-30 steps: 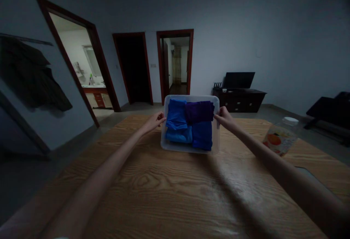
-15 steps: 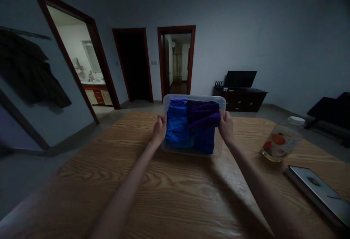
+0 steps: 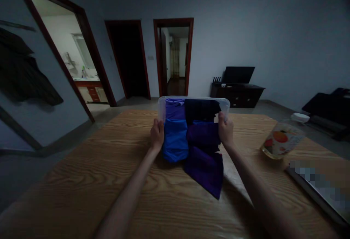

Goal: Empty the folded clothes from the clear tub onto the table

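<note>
A clear plastic bin (image 3: 164, 105) stands tipped steeply toward me on the wooden table (image 3: 109, 180), its opening facing me. My left hand (image 3: 156, 137) grips its left side and my right hand (image 3: 225, 131) grips its right side, fingers wrapped round the edges. Folded cloths fill it: light purple and black ones at the top, a blue cloth (image 3: 175, 142) at the left. A dark purple cloth (image 3: 205, 162) spills out of the bin's lower edge and hangs unfolded onto the table.
A clear bottle (image 3: 281, 138) with a fruit label lies on the table at the right, a flat device (image 3: 317, 188) beside it near the right edge. Beyond the table are three doorways, a dark TV cabinet (image 3: 237, 93) and a dark sofa (image 3: 328, 108).
Both hands have tilted the bin further up toward me. The cloths slid down inside, and the dark purple cloth has fallen partly out onto the table.
</note>
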`<state>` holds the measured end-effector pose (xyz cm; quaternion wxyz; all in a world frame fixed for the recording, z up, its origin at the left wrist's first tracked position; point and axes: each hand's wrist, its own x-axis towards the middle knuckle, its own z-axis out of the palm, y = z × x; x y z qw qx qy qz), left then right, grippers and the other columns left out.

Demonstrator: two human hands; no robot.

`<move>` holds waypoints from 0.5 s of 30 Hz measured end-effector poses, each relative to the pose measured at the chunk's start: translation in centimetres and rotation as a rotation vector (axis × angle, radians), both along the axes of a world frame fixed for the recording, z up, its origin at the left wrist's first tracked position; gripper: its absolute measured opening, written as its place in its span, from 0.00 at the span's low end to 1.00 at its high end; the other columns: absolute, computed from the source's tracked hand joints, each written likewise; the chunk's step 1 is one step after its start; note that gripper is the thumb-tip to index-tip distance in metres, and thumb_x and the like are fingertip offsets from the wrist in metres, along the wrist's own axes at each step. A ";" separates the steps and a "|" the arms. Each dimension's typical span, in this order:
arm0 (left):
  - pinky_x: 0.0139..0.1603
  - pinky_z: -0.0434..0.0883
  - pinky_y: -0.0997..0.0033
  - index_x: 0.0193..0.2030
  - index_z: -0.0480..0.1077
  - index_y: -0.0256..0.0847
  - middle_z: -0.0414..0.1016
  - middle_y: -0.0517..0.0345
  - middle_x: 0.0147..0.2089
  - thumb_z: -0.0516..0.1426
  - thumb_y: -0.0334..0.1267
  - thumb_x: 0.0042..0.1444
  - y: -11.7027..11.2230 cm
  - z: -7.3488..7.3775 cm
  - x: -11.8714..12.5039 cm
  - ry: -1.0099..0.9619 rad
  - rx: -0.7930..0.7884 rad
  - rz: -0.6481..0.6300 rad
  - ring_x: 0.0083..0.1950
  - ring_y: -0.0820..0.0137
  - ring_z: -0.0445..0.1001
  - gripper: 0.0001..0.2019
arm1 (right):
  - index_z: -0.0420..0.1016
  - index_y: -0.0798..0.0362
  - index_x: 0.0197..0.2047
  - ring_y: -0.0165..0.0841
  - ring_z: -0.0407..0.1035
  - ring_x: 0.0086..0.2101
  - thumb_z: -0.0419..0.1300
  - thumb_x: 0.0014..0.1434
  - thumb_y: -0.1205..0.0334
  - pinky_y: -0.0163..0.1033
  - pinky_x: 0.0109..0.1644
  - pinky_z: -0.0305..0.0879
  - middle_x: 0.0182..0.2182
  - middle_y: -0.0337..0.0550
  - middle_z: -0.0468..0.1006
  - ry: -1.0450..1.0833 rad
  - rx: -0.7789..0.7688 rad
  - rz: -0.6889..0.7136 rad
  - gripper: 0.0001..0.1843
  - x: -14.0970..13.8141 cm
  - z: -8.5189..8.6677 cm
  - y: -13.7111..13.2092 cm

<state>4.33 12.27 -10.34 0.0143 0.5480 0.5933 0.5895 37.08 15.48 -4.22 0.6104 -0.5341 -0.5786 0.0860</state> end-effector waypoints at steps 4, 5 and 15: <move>0.40 0.71 0.62 0.45 0.68 0.44 0.77 0.52 0.37 0.39 0.66 0.76 0.0 -0.6 -0.2 0.013 0.011 0.006 0.37 0.59 0.79 0.30 | 0.66 0.47 0.29 0.37 0.63 0.29 0.47 0.71 0.28 0.43 0.35 0.52 0.25 0.41 0.69 -0.022 0.023 0.014 0.33 0.2 -0.2 -0.2; 0.40 0.71 0.62 0.45 0.68 0.44 0.77 0.52 0.37 0.39 0.66 0.76 0.0 -0.6 -0.3 0.020 0.009 0.006 0.37 0.60 0.79 0.30 | 0.65 0.46 0.28 0.36 0.62 0.28 0.47 0.72 0.29 0.43 0.35 0.51 0.24 0.40 0.67 -0.030 0.027 0.019 0.33 0.3 -0.2 -0.2; 0.42 0.71 0.65 0.49 0.76 0.39 0.83 0.46 0.40 0.38 0.54 0.81 -0.3 -0.2 -1.0 0.185 -0.061 0.031 0.41 0.59 0.83 0.30 | 0.58 0.45 0.24 0.34 0.56 0.23 0.45 0.74 0.30 0.43 0.32 0.45 0.18 0.39 0.59 -0.106 0.033 0.045 0.34 1.0 -0.5 0.0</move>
